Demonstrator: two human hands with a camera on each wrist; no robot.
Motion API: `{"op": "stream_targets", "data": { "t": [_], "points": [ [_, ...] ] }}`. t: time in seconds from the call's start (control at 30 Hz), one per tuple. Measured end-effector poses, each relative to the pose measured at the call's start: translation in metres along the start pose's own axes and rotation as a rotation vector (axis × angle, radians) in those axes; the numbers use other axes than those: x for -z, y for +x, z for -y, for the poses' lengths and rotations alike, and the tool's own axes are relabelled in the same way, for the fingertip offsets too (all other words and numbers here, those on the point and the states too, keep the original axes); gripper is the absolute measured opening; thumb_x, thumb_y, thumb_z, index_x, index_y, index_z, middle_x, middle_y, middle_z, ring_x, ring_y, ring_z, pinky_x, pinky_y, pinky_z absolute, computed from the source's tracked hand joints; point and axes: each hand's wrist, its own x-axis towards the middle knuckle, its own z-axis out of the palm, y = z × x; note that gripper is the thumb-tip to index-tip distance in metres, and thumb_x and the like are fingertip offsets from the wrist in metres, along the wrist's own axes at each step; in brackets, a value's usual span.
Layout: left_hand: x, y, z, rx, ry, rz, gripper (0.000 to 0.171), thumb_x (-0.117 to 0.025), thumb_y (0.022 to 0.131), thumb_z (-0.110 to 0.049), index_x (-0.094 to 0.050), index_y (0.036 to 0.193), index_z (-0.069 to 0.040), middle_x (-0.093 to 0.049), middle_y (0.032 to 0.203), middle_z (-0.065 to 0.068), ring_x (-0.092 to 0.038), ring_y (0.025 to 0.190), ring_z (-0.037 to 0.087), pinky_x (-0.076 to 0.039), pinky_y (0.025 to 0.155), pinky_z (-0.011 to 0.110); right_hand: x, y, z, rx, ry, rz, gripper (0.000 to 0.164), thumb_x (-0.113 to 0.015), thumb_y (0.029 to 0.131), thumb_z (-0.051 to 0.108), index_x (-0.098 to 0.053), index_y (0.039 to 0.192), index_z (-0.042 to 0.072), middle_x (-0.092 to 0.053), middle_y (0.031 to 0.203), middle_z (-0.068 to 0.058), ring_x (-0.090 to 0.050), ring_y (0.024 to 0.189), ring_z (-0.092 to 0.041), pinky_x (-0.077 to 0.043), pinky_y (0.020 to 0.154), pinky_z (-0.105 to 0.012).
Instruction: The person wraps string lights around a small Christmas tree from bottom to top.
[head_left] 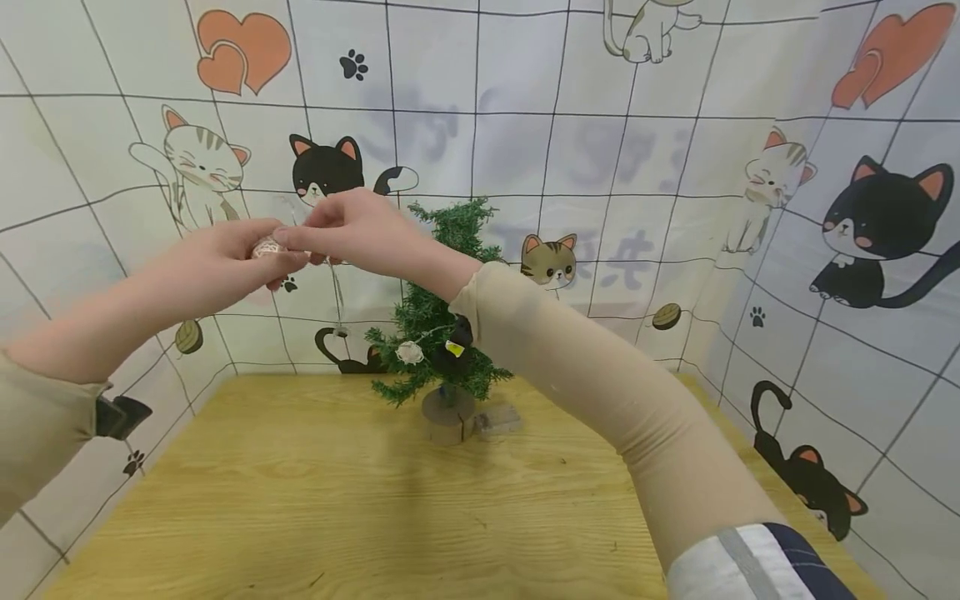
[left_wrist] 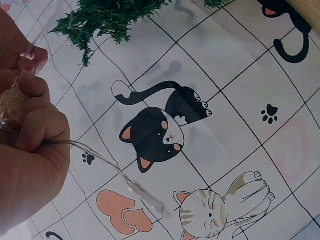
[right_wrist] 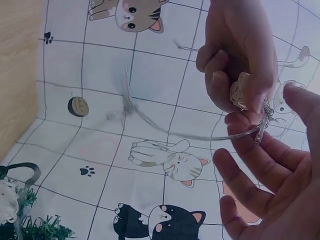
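My left hand [head_left: 225, 258] grips a pale woven ball [head_left: 267, 247], seen larger in the left wrist view as an openwork ball [left_wrist: 12, 107] between thumb and fingers. A clear light-string wire [right_wrist: 200, 138] runs out from the hands, and in the left wrist view it ends in a clear stub [left_wrist: 147, 197]. My right hand [head_left: 367, 233] comes across to the ball, its fingertips pinching the thin wire beside it. In the right wrist view, several fingers of my right hand [right_wrist: 280, 185] spread below the left hand [right_wrist: 240, 45].
A small green artificial tree [head_left: 427, 317] on a round wooden base [head_left: 448, 417] stands at the back of the wooden table [head_left: 337, 500]. It carries a white ball [head_left: 409, 352] and a black box with a yellow label [head_left: 455, 348]. A clear packet [head_left: 498, 419] lies beside the base.
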Motion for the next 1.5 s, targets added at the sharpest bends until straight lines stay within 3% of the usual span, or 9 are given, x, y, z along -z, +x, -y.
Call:
{"op": "stream_targets", "data": {
  "t": [0.3,0.43,0.6,0.7,0.8,0.97,1.2,1.3,1.5],
  "points": [
    [-0.006,0.007,-0.006,-0.035,0.095,0.003,0.026,-0.052,0.098,-0.035,-0.057,0.117,-0.018,-0.050,0.071,0.007,-0.048,0.062,0.023,-0.038,0.057,0.038,-0.001,0.000,-0.003,0.042,-0.048,0.080,0.030,-0.056,0.099,0.026,-0.069,0.080,0.008,-0.065,0.076,-0.004,-0.054,0.066,-0.014,-0.042,0.062,-0.022],
    [-0.006,0.005,-0.005,-0.052,0.104,-0.087,0.043,-0.055,0.096,-0.043,-0.051,0.130,-0.017,-0.060,0.091,0.012,-0.054,0.072,0.027,-0.041,0.062,0.042,0.003,0.001,0.001,0.063,-0.058,0.047,0.030,-0.056,0.099,0.024,-0.067,0.077,0.008,-0.061,0.073,-0.005,-0.040,0.060,-0.014,-0.031,0.056,-0.023],
    [-0.016,0.005,-0.008,-0.069,-0.041,-0.405,0.077,-0.066,0.089,-0.046,-0.030,0.151,-0.018,-0.045,0.140,0.013,-0.048,0.116,0.033,-0.038,0.085,0.053,0.019,0.002,0.007,0.012,0.021,-0.038,0.029,-0.055,0.100,0.024,-0.068,0.081,0.006,-0.063,0.075,-0.005,-0.044,0.065,-0.014,-0.037,0.061,-0.023],
    [-0.031,0.011,-0.011,-0.096,-0.206,-0.646,0.081,-0.074,0.084,-0.038,-0.028,0.150,-0.026,-0.040,0.139,0.006,-0.041,0.122,0.022,-0.036,0.088,0.040,0.032,0.001,0.010,-0.023,0.085,-0.111,0.027,-0.056,0.100,0.025,-0.067,0.084,0.006,-0.063,0.077,-0.004,-0.049,0.072,-0.015,-0.041,0.067,-0.022],
    [-0.046,0.019,-0.010,-0.146,-0.315,-0.763,0.084,-0.077,0.080,-0.032,-0.028,0.149,-0.029,-0.033,0.137,0.003,-0.034,0.120,0.016,-0.032,0.089,0.030,0.041,0.001,0.012,-0.025,0.140,-0.172,0.026,-0.057,0.100,0.024,-0.067,0.086,0.005,-0.063,0.077,-0.006,-0.052,0.076,-0.015,-0.043,0.070,-0.022],
    [-0.066,0.025,-0.006,-0.111,-0.363,-0.696,0.090,-0.077,0.080,-0.034,-0.023,0.152,-0.022,-0.025,0.140,0.009,-0.027,0.124,0.022,-0.025,0.100,0.041,0.050,0.004,0.013,-0.018,0.195,-0.216,0.024,-0.057,0.100,0.023,-0.068,0.087,0.005,-0.062,0.078,-0.006,-0.052,0.075,-0.015,-0.043,0.069,-0.022],
    [-0.104,0.038,-0.011,0.024,-0.288,-0.358,0.103,-0.071,0.080,-0.058,-0.018,0.155,-0.011,-0.022,0.147,0.020,-0.022,0.134,0.036,-0.026,0.104,0.056,0.063,0.002,0.012,-0.054,0.252,-0.286,0.022,-0.056,0.100,0.023,-0.070,0.095,0.006,-0.065,0.085,-0.004,-0.046,0.066,-0.013,-0.036,0.057,-0.022],
    [-0.110,0.041,-0.017,-0.013,-0.277,-0.259,0.095,-0.068,0.083,-0.058,-0.025,0.154,-0.013,-0.026,0.150,0.018,-0.021,0.138,0.038,-0.025,0.104,0.058,0.065,0.002,0.012,-0.056,0.292,-0.298,0.022,-0.057,0.100,0.024,-0.070,0.094,0.007,-0.065,0.086,-0.004,-0.043,0.061,-0.015,-0.031,0.052,-0.022],
    [-0.087,0.047,-0.038,-0.164,-0.296,-0.242,0.057,-0.063,0.092,-0.047,-0.053,0.139,-0.017,-0.047,0.142,0.004,-0.039,0.130,0.026,-0.033,0.100,0.053,0.070,0.001,0.014,-0.017,0.373,-0.286,0.019,-0.058,0.099,0.020,-0.069,0.097,0.005,-0.067,0.089,-0.008,-0.051,0.063,-0.019,-0.039,0.056,-0.026]
  ]
}}
